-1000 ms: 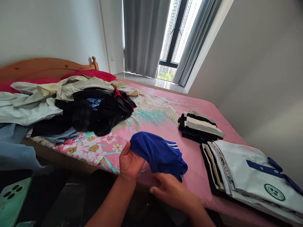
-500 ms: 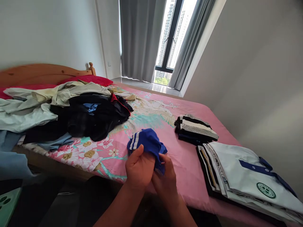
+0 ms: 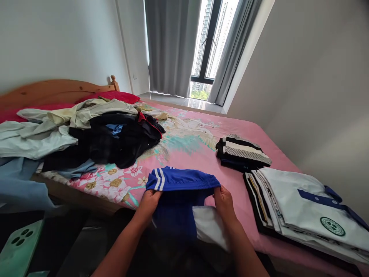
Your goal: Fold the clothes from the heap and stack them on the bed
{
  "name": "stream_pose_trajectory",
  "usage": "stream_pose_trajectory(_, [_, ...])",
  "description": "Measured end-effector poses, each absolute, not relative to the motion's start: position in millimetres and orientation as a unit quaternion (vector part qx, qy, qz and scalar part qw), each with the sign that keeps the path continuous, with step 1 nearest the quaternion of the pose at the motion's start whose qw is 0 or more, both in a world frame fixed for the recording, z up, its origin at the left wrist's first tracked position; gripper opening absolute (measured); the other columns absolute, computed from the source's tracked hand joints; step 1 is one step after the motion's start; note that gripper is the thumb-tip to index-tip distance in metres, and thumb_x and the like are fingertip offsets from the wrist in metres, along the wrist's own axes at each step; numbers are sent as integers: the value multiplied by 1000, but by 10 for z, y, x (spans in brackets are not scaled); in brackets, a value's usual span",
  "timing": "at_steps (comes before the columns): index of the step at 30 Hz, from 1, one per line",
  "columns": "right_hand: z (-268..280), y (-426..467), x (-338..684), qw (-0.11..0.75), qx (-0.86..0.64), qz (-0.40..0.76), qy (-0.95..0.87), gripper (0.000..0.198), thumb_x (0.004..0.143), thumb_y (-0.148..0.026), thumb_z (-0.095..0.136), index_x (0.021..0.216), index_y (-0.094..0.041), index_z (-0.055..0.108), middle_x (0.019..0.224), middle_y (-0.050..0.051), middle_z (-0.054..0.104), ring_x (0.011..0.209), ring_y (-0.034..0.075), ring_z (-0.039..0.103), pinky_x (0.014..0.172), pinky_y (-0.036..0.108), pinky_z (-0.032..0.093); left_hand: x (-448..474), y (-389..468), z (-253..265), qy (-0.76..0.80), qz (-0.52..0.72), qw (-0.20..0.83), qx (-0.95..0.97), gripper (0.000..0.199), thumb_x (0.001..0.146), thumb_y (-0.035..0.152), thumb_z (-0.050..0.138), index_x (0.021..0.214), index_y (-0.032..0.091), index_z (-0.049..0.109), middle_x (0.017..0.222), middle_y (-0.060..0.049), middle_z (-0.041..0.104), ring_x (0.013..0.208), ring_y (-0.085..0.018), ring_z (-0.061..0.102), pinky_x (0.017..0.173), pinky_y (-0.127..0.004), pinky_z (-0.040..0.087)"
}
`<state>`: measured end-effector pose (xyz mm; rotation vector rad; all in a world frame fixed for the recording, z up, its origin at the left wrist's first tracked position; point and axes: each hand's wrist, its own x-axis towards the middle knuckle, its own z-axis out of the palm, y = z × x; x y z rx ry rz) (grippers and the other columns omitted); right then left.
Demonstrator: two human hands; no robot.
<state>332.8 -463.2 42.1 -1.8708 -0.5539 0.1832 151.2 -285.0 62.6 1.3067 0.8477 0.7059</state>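
Gripping a blue, white-striped cloth garment (image 3: 184, 180) are my left hand (image 3: 150, 201) and right hand (image 3: 224, 200). A white shirt (image 3: 291, 186) bears an unreadable round green badge (image 3: 332, 226).

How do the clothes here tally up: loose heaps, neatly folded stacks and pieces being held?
Loose heap of clothes: 1
Folded stacks: 2, the striped-topped stack and the white-topped stack
Held pieces: 1, the blue garment with white stripes, between left hand and right hand
Total: 4
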Motion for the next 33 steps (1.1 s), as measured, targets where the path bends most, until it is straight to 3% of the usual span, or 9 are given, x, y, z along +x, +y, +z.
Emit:
stream_pose_trajectory(3, [132,-4624,3230,579,-772,161,-209,47,83,-60,42,69,-18,56,58,-1,52,56,16,48,52,26,40,1266,-2869,367,374,166,626,664,36,70,51,63,76,15,68,73,-7,67,78,-26,63,71,-35,48])
stream_pose_trajectory(6, [-9,-4618,3159,597,-753,184,-206,45,81,-60,46,69,-18,55,60,-1,53,57,15,47,52,26,40,1059,-2902,282,380,186,447,788,31,77,49,57,76,19,63,74,-5,64,73,-23,60,68,-34,46])
stream_pose_trajectory(9, [74,-4572,3096,610,-742,185,-209,40,83,-55,46,70,-18,55,64,-1,54,64,15,48,58,26,41,1043,-2943,289,314,259,247,879,28,72,40,66,93,21,62,95,-7,63,92,-26,58,83,-38,45])
stream_pose_trajectory(11, [197,-4521,3045,619,-732,181,-219,38,84,-52,46,70,-18,54,68,0,55,68,15,49,61,26,41,1147,-2952,293,264,238,176,918,49,68,31,70,115,23,58,115,-10,59,108,-30,53,91,-44,41])
stream_pose_trajectory(13, [311,-4478,3000,628,-723,188,-218,36,85,-50,46,71,-18,53,69,1,55,69,15,48,62,27,42,1294,-2920,281,246,184,141,941,52,71,22,64,122,25,56,122,-12,58,112,-32,52,93,-47,39])
stream_pose_trajectory(17, [359,-4503,2987,631,-678,260,-274,27,83,-41,51,83,-16,60,79,2,60,77,16,52,73,28,44,1509,-2687,207,293,129,244,915,33,85,21,44,111,24,64,109,-8,68,102,-26,61,89,-38,43])
stream_pose_trajectory(21, [106,-4673,3054,528,-677,340,-383,26,75,-25,56,99,-17,63,91,3,61,86,18,56,78,29,45,1452,-2376,70,369,169,371,835,33,88,32,41,109,24,65,107,-4,70,100,-22,63,87,-30,45])
stream_pose_trajectory(27, [-111,-4824,3039,431,-771,221,-414,13,76,-28,57,83,-17,61,79,1,58,74,16,53,68,27,43,1236,-2267,-2,394,199,422,792,32,84,35,45,101,21,68,101,-2,71,96,-20,62,86,-28,45])
stream_pose_trajectory(33, [768,-4683,3139,497,-790,46,-356,14,79,-28,53,90,-20,52,72,-3,57,60,11,49,58,22,37,1260,-2462,662,357,210,473,778,43,80,46,50,108,19,68,85,-2,72,77,-19,64,67,-25,48])
